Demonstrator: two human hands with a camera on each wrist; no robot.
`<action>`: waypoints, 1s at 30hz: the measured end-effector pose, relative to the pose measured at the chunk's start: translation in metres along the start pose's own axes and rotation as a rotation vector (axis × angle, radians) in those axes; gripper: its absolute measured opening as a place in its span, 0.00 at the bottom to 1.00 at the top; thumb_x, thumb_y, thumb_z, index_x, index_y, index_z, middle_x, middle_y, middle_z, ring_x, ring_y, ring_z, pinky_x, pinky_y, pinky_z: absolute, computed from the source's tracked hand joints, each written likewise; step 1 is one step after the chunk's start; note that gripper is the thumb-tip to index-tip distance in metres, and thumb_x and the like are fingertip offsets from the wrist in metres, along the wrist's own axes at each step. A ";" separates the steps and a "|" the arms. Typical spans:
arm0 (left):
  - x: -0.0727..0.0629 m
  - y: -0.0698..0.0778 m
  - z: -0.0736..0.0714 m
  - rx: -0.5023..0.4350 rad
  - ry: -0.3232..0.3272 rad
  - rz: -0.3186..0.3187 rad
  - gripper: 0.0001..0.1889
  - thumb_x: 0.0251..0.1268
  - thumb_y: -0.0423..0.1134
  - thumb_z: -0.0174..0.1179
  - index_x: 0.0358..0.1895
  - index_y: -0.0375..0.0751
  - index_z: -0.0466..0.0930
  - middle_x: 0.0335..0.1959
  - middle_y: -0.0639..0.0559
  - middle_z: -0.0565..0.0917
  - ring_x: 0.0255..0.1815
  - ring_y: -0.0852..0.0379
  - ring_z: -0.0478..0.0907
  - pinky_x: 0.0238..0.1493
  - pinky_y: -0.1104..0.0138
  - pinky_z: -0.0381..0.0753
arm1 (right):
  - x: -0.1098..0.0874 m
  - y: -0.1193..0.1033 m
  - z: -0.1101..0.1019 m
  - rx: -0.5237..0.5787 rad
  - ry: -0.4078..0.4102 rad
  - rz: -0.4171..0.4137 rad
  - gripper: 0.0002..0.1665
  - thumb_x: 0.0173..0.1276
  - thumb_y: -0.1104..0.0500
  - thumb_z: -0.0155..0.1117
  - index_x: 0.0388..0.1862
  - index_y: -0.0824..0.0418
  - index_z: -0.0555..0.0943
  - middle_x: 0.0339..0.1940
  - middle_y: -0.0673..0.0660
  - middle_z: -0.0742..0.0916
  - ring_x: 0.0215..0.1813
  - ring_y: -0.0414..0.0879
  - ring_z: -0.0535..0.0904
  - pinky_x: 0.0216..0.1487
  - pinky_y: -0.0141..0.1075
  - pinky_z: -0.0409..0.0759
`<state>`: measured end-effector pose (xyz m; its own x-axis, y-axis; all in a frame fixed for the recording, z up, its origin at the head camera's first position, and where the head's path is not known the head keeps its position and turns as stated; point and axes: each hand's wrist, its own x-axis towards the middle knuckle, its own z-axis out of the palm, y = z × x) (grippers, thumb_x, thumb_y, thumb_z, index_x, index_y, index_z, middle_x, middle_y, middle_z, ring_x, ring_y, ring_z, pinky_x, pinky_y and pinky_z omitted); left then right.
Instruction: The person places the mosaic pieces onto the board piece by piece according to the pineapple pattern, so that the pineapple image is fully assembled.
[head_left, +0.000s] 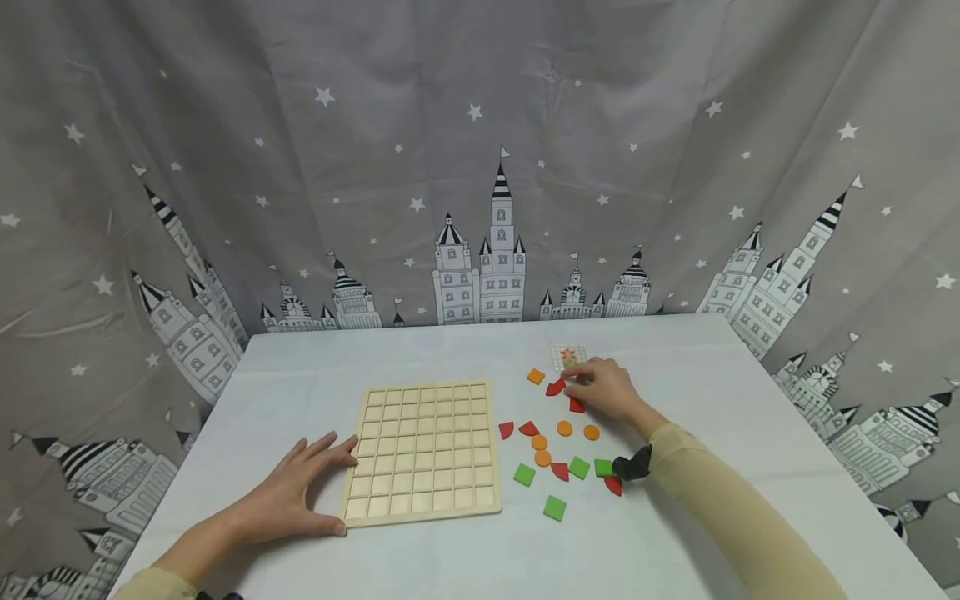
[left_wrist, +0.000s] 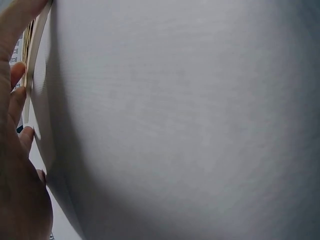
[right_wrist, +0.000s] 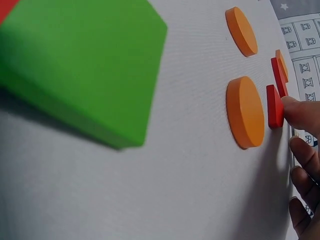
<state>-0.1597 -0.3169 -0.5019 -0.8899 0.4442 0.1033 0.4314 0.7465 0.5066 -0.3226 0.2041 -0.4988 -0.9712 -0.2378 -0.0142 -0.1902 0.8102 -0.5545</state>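
My left hand (head_left: 288,492) lies spread at the left side of a pale wooden grid board (head_left: 420,450). Its thumb touches the near-left corner, and its fingertips are against the left edge. At the far side of the loose pieces, my right hand (head_left: 609,387) reaches in with thumb and index finger apart. Their tips are beside a red piece (head_left: 555,387); whether they touch it is unclear. Just under the hand lies a red square (head_left: 576,405). In the right wrist view the thumb (right_wrist: 300,115) is close behind a red piece (right_wrist: 274,106).
Orange discs (head_left: 565,428), red quarter-circles (head_left: 528,428) and green squares (head_left: 554,508) are scattered right of the board. An orange square (head_left: 536,377) lies farther back. A small pattern card (head_left: 567,354) is beyond the right hand. A grey curtain (head_left: 420,108) hangs behind the white table (head_left: 300,358).
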 end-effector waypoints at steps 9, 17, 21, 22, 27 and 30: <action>-0.006 -0.004 0.006 -0.004 0.008 -0.023 0.41 0.40 0.73 0.74 0.59 0.59 0.74 0.77 0.49 0.68 0.78 0.32 0.55 0.80 0.41 0.39 | -0.002 0.000 0.009 0.004 0.011 0.018 0.18 0.68 0.48 0.72 0.55 0.47 0.88 0.46 0.52 0.84 0.53 0.53 0.72 0.59 0.53 0.69; -0.002 -0.002 0.006 -0.001 0.023 -0.021 0.41 0.40 0.72 0.75 0.59 0.60 0.74 0.77 0.49 0.68 0.78 0.33 0.56 0.80 0.41 0.39 | 0.000 0.003 0.005 -0.003 0.036 -0.012 0.16 0.69 0.48 0.72 0.53 0.49 0.89 0.49 0.53 0.85 0.54 0.54 0.72 0.61 0.55 0.68; -0.002 -0.001 0.007 -0.002 0.016 -0.031 0.41 0.40 0.72 0.74 0.59 0.59 0.74 0.77 0.49 0.68 0.78 0.33 0.55 0.80 0.41 0.39 | -0.001 0.005 0.003 0.013 0.031 -0.011 0.14 0.68 0.48 0.72 0.50 0.50 0.89 0.49 0.53 0.85 0.54 0.54 0.72 0.63 0.56 0.67; -0.002 -0.002 0.007 0.001 0.015 -0.031 0.41 0.41 0.73 0.74 0.60 0.60 0.74 0.77 0.49 0.68 0.78 0.32 0.55 0.80 0.42 0.38 | -0.001 0.006 0.003 0.018 0.029 -0.011 0.14 0.68 0.48 0.72 0.50 0.50 0.89 0.49 0.54 0.85 0.55 0.54 0.72 0.63 0.56 0.67; -0.002 -0.003 0.006 0.019 0.030 -0.008 0.41 0.41 0.72 0.74 0.60 0.59 0.73 0.77 0.48 0.68 0.78 0.32 0.56 0.81 0.44 0.38 | 0.000 0.006 0.002 0.022 0.031 -0.023 0.14 0.68 0.48 0.73 0.49 0.52 0.89 0.51 0.55 0.85 0.56 0.55 0.73 0.64 0.57 0.67; -0.003 -0.003 0.005 0.017 0.034 0.004 0.41 0.42 0.72 0.74 0.60 0.58 0.74 0.77 0.48 0.69 0.78 0.32 0.56 0.80 0.43 0.39 | 0.000 0.006 0.003 0.017 0.041 -0.032 0.14 0.67 0.49 0.73 0.48 0.53 0.89 0.49 0.54 0.86 0.55 0.54 0.73 0.63 0.55 0.68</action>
<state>-0.1575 -0.3178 -0.5077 -0.8924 0.4306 0.1350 0.4377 0.7531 0.4912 -0.3234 0.2079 -0.5047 -0.9698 -0.2411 0.0377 -0.2193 0.7931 -0.5683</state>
